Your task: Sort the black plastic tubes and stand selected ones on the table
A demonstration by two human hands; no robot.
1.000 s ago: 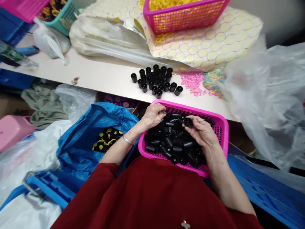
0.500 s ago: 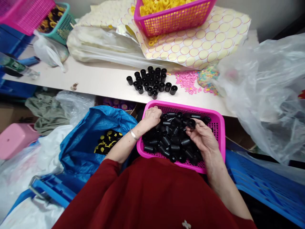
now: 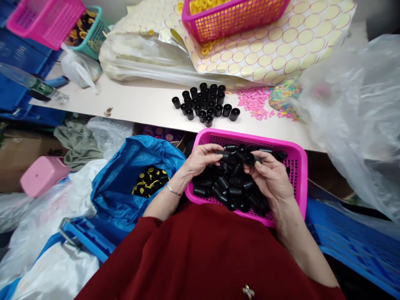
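A pink plastic basket (image 3: 301, 183) full of short black plastic cylinders (image 3: 223, 183) rests in front of my body. Over its left half, my left hand (image 3: 203, 159) pinches one black cylinder (image 3: 224, 156) between thumb and fingers, lying sideways. My right hand (image 3: 272, 174) grips another black cylinder (image 3: 249, 158) at the basket's right side, its hollow end showing. The two hands face each other a short way apart. On the white table (image 3: 140, 102) beyond the basket, several black cylinders (image 3: 204, 102) stand upright in a cluster.
Pink beads (image 3: 254, 102) lie scattered right of the cluster, near a clear plastic bag (image 3: 346, 91). A pink basket of yellow rings (image 3: 237, 23) stands at the back. To the left, a blue bag (image 3: 109, 183) holds black-and-yellow pieces (image 3: 150, 181). A pink stool (image 3: 43, 175) is farther left.
My left hand has come up from among the cylinders and now shows one between its fingers. My right hand still holds its cylinder. The whole view has shifted slightly.
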